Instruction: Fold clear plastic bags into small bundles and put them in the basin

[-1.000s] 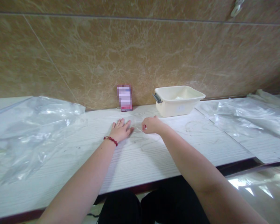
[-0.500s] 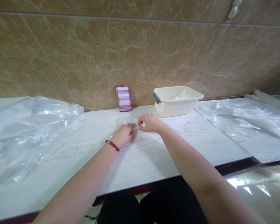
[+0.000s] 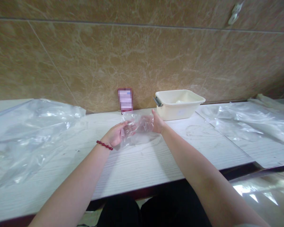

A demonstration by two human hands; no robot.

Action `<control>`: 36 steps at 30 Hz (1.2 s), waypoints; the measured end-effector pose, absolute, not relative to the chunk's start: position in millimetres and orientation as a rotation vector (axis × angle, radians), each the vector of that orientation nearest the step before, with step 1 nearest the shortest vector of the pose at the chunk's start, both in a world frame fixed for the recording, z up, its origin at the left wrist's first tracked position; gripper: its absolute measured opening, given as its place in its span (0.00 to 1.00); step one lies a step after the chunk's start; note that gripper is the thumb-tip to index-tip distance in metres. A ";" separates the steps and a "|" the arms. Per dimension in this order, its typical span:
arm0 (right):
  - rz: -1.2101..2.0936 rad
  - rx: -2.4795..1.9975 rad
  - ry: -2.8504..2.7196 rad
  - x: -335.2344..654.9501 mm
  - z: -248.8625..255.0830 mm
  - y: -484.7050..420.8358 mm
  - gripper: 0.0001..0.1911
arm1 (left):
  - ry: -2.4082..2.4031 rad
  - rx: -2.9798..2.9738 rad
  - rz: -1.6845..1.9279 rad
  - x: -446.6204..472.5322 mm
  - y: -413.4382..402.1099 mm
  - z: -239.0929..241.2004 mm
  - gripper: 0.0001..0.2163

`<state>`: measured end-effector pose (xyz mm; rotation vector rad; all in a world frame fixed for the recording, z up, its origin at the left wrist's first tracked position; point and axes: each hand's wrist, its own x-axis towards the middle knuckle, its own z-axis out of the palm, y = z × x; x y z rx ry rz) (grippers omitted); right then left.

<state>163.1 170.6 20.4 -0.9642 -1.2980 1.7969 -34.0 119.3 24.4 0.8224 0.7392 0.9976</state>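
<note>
Between my hands, a small clear plastic bag [image 3: 139, 127] is held up just above the white wood-grain table [image 3: 142, 164]. My left hand [image 3: 117, 132] grips its left end, thumb in front and fingers showing through the film. At the right end my right hand [image 3: 158, 122] holds the bag, its thumb pointing up and the other fingers behind the plastic. Whether anything lies inside the bag I cannot make out; it looks see-through. A red bead bracelet is on my left wrist.
A cream plastic tub [image 3: 180, 108] with a grey handle stands behind my right hand. A phone [image 3: 125, 100] leans on the brown tiled wall. Clear plastic bags lie in heaps at the left [image 3: 42, 129] and right [image 3: 246, 118]. A white cable end hangs on the wall.
The clear bag, flat on the table before, is now lifted and spread between both hands. My left hand has moved left, and my right hand slightly right, opening from its pinch.
</note>
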 end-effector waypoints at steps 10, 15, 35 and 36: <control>2.115 -0.808 -1.232 141.9 9.2 162.1 0.10 | 0.841 0.656 0.953 -46.7 137.7 11.8 0.11; 1.993 -0.859 -1.161 142.3 0.5 171.2 0.04 | 0.775 0.667 0.981 -46.4 134.1 14.9 0.10; 1.974 -0.838 -1.297 144.9 6.2 167.5 0.08 | 0.813 0.712 0.999 -46.9 131.4 17.6 0.14; 1.967 -0.844 -1.299 144.3 5.9 167.3 0.08 | 0.809 0.715 1.000 -47.1 131.6 17.3 0.14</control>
